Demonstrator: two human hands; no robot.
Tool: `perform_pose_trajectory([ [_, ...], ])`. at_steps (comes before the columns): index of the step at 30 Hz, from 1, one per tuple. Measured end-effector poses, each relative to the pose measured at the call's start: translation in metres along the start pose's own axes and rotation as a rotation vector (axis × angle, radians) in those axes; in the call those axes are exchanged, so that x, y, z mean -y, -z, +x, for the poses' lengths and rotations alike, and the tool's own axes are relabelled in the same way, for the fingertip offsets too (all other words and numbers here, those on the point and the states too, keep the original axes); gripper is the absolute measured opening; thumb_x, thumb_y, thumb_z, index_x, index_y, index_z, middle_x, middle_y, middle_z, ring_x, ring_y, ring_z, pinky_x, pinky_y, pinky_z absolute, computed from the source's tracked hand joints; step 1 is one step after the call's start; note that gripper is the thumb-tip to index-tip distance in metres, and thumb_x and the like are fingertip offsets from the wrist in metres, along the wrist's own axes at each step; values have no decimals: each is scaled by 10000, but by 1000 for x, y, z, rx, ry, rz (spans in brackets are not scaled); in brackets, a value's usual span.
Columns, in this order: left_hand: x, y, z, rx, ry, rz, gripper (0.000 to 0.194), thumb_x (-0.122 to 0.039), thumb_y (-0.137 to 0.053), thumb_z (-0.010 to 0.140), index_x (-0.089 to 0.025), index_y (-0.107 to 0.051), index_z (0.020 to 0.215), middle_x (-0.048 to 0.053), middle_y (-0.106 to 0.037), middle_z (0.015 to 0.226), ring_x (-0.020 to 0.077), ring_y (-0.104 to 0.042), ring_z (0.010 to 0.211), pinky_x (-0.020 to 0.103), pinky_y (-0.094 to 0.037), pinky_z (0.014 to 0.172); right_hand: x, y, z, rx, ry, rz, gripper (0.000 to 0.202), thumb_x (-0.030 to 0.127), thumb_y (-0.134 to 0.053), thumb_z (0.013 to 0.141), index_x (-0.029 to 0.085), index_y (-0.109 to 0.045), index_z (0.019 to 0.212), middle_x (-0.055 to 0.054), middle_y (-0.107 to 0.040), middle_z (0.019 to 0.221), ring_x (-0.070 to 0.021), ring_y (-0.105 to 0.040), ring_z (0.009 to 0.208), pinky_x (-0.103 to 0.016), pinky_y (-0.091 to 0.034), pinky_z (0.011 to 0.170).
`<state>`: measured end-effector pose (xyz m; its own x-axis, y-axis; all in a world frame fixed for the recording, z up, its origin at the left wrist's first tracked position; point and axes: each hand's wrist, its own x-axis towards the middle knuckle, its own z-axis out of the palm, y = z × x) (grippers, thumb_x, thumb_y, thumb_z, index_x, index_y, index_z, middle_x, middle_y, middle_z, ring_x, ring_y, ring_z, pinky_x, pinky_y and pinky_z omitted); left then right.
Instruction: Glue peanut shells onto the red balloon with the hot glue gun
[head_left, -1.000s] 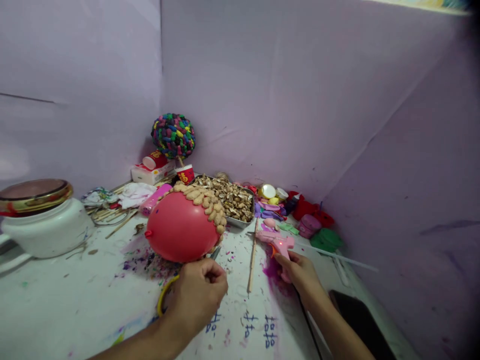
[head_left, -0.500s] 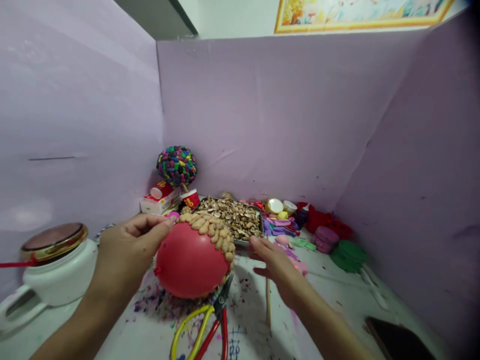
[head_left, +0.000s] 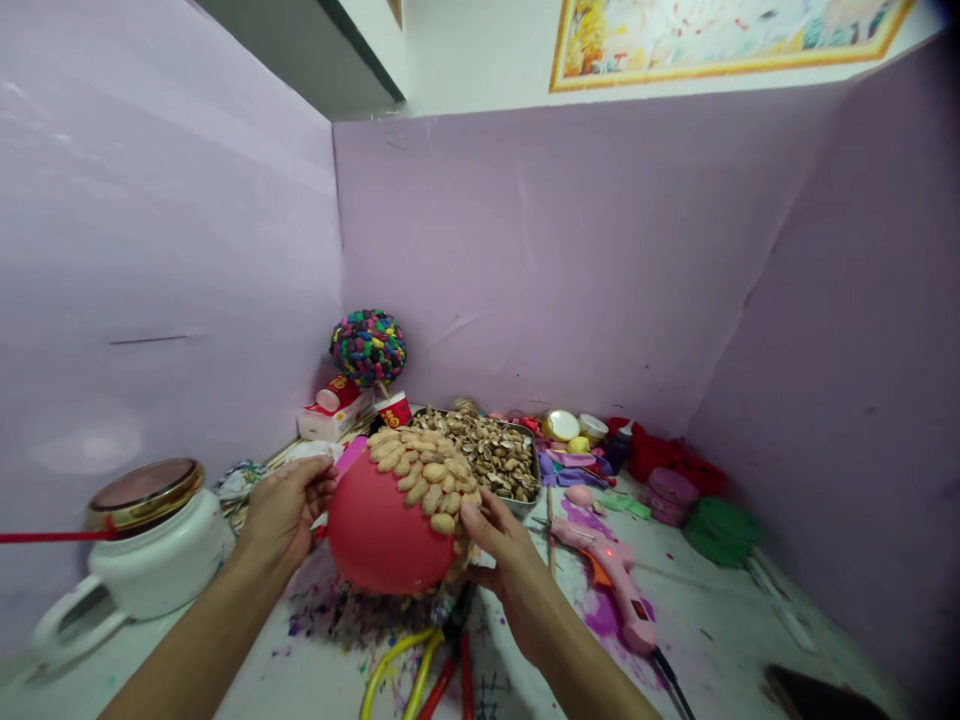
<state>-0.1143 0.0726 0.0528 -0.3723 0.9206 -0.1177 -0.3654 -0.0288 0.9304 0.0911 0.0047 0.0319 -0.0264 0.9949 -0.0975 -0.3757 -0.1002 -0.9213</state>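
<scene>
Peanut shells cover your balloon up top, front's bare red. Right hand cups it, fingers spread; can't tell if your curled left hand grips.

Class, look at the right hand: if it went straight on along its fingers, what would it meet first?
The right hand would meet the side of the red balloon with peanut shells on it. Its fingertips seem to touch there, though depth is hard to judge.
</scene>
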Motion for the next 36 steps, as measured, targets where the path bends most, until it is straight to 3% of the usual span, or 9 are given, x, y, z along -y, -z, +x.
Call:
perform_pose_trajectory([
  [3, 5, 4, 4, -21, 82, -14, 40, -94, -577, 574, -117, -553, 596, -15, -584, 454, 71, -520, 384, 154, -429, 394, -9, -4, -3, -125, 173, -70, 672, 447, -723, 596, 205, -491, 1178, -94, -581, 1188, -264, -532, 1082, -354, -474, 812],
  [6, 9, 10, 4, -45, 120, -5, 47, -73, -569, 582, -114, -548, 578, -5, -579, 437, 80, -520, 365, 163, -429, 377, -18, -6, -7, -143, 268, -182, 674, 424, -722, 604, 188, -473, 1184, -106, -563, 1207, -264, -508, 1111, -369, -419, 905],
  [14, 2, 17, -10, -53, 30, 85, 57, -146, -620, 544, -127, -568, 560, -7, -600, 464, 77, -524, 391, 156, -422, 394, -21, -10, -19, -160, 304, -322, 629, 436, -687, 629, 171, -464, 1154, -130, -571, 1168, -277, -528, 1071, -388, -448, 858],
  [26, 3, 17, -18, -65, -262, 302, 112, -251, -609, 534, -142, -583, 536, -25, -571, 455, 106, -522, 448, 205, -417, 462, -21, -10, -23, -205, 277, -219, 625, 438, -719, 587, 179, -494, 1110, -121, -602, 1137, -280, -549, 1052, -375, -444, 855],
  [36, -8, 18, -43, -152, -687, 571, 74, -245, -593, 645, -182, -618, 615, -20, -611, 595, 118, -533, 564, 214, -409, 576, -21, -7, -22, -186, 284, -228, 608, 444, -717, 584, 181, -505, 1090, -123, -597, 1132, -292, -543, 1055, -399, -435, 860],
])
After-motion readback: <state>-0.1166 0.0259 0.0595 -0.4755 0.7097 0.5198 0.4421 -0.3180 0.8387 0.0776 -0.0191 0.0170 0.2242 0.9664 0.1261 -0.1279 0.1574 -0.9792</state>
